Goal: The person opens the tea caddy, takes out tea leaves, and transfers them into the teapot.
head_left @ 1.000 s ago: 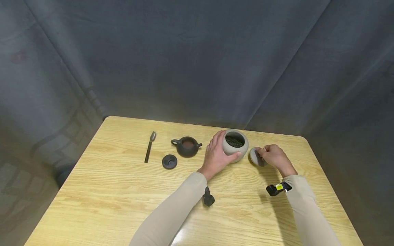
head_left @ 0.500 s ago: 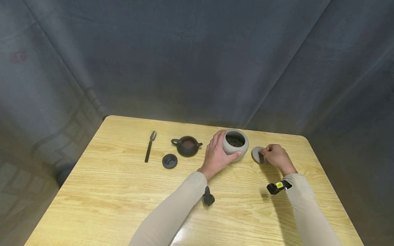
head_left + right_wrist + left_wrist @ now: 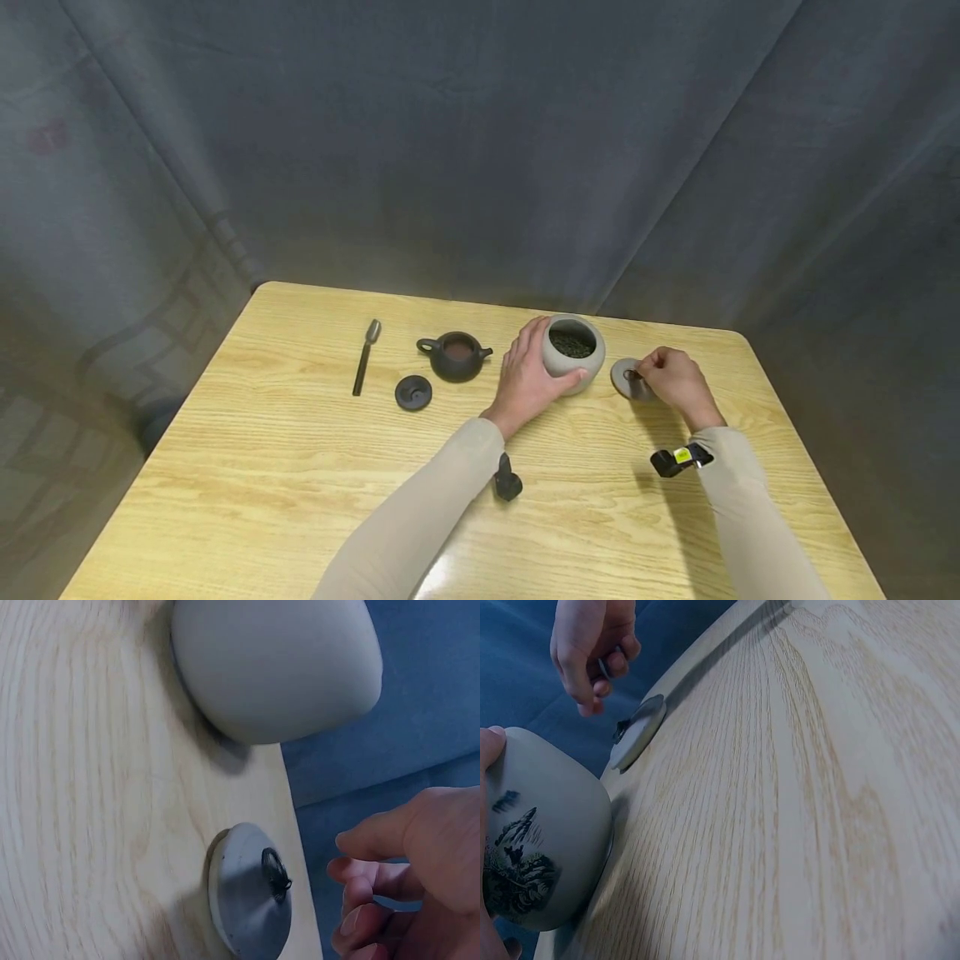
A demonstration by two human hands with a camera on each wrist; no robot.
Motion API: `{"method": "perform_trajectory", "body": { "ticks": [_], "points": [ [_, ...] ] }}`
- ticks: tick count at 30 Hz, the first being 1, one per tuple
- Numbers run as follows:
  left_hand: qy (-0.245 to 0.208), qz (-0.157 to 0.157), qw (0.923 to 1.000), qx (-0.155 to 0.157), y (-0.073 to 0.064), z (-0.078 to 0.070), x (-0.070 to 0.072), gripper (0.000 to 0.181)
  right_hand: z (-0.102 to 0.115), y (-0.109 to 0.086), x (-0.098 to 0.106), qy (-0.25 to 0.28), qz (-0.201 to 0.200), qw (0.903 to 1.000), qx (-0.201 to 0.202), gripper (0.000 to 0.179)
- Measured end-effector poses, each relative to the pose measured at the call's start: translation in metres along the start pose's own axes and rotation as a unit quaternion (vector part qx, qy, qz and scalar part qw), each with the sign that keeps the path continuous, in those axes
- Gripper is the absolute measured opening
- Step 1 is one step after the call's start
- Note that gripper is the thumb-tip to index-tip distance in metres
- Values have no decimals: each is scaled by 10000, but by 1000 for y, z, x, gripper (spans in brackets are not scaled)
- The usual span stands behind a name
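Note:
My left hand grips the side of a round grey tea jar, its thumb across the front. The jar stands uncovered on the table, dark tea leaves inside. In the left wrist view the jar bears a painted landscape. Its round lid lies on the table to the right, with a dark ring knob facing up. Just above that lid is my right hand; both wrist views show its loosely bent fingers apart from the knob, holding nothing.
Left of the jar stands a dark teapot, uncovered, its spout toward the jar. The teapot's lid lies in front of it. Farther left is a tea scoop with a dark handle. Grey curtains hang behind the wooden table.
The jar's lid, tilted in my right fingers a second ago, has been lowered flat onto the table slightly to the right and let go. My left hand and the jar stay in place.

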State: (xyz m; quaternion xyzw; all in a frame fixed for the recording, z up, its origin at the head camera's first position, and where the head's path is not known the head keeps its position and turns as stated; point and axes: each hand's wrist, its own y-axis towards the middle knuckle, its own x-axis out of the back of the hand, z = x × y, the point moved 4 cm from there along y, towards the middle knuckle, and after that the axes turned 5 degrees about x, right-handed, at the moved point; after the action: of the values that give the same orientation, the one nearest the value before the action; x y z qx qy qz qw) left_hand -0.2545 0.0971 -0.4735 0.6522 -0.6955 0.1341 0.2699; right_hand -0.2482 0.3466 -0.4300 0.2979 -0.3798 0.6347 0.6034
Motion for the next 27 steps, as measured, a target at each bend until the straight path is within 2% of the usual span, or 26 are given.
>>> {"method": "perform_trajectory", "body": {
  "ticks": [11,19,23,27],
  "points": [
    [23,46,10000,-14,1,0,1,101,14,-7,-11,170,-78,9997,153,25],
    [-198,171,9996,91,-2,-2,5,102,22,-14,-16,216,-200,9990,339,21],
    [-581,328,9975,245,-8,2,15,97,29,-19,-15,317,-313,9979,467,20],
    [-909,668,9934,221,-24,5,30,93,36,-26,-14,411,-551,9956,639,20]
  ]
}}
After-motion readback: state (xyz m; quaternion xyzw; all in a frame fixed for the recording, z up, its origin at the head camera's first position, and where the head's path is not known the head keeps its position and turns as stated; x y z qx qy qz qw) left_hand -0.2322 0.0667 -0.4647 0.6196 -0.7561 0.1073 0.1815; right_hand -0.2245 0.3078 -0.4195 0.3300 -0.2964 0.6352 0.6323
